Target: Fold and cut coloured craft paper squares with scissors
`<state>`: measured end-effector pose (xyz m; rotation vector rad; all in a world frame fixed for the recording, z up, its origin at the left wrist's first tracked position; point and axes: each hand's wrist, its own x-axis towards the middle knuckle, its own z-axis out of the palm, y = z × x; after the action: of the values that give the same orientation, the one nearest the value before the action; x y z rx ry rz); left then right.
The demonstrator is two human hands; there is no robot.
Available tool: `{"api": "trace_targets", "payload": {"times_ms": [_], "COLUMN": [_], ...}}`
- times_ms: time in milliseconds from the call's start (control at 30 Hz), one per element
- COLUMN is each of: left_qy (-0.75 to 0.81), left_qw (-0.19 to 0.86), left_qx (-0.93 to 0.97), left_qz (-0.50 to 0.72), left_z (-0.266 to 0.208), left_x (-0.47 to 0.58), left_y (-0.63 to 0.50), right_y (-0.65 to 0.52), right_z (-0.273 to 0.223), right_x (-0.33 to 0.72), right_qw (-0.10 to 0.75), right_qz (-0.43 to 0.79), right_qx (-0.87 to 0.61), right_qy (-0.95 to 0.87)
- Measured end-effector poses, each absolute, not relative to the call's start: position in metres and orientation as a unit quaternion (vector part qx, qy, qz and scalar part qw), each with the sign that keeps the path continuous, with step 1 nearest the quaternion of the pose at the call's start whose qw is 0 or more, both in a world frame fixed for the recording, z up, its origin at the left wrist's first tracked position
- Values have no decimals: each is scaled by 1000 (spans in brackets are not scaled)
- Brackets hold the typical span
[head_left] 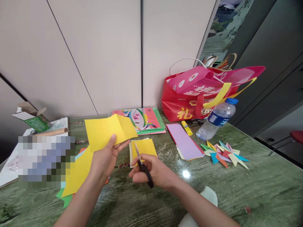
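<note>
My left hand [106,157] is closed on a creased sheet of yellow paper [104,130], thumb on top and fingers beneath, raised above the table. In my right hand [151,170] is a pair of scissors [143,167] with black handles; the blades point up and away from me, apart from the held sheet. Behind the scissors lies a small stack of squares with a yellow sheet [146,146] on top. Below my left forearm, a larger yellow sheet [79,171] rests over green, blue and orange paper.
Purple strips [186,142], a yellow glue stick [187,128], a water bottle [216,119] and folded paper stars [223,153] occupy the right side. Behind them stands a red bag [182,101]. Paper packs [142,119] lie against the wall; a green-white box [35,118] is at left.
</note>
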<state>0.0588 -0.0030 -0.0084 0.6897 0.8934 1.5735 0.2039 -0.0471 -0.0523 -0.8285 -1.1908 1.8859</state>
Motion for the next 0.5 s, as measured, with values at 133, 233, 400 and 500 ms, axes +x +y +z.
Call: {"api": "trace_targets", "payload": {"times_ms": [133, 233, 400, 500], "left_qy": [376, 381, 433, 478], "left_qw": [585, 575, 543, 520], "left_qx": [302, 310, 334, 361], "left_qz": [652, 654, 637, 610], "left_z": [-9, -10, -14, -20], "left_x": [65, 70, 76, 78], "left_y": [-9, -14, -19, -22], "right_y": [-54, -54, -53, -53], "right_z": [-51, -51, -49, -47], "right_x": [197, 197, 198, 199], "right_qw": [347, 365, 403, 419], "right_qz": [772, 770, 764, 754], "right_qx": [-299, -288, -267, -268], "right_qy": [-441, -436, -427, -429]}}
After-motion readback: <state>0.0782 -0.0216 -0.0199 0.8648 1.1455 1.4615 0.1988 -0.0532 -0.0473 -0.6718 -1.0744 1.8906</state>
